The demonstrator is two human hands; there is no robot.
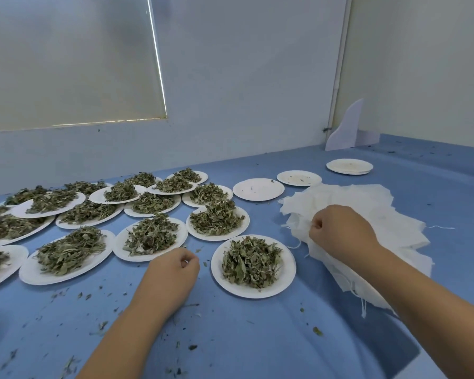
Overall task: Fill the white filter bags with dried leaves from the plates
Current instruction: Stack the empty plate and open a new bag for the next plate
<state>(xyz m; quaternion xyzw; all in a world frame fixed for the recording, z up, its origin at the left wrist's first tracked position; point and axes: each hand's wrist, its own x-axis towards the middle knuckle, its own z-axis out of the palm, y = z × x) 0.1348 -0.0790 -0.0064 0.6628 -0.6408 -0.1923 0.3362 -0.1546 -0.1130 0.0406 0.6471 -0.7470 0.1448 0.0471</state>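
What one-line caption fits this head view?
Right hand pinches the pile of white bags; left hand rests curled on the blue table beside the nearest plate of dried leaves.

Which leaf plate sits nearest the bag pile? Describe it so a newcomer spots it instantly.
Find the heap of white filter bags on the right of the blue table. Just left of it, between the left hand and right hand, lies a paper plate heaped with dried leaves. It is the rightmost full plate and the nearest to the person.
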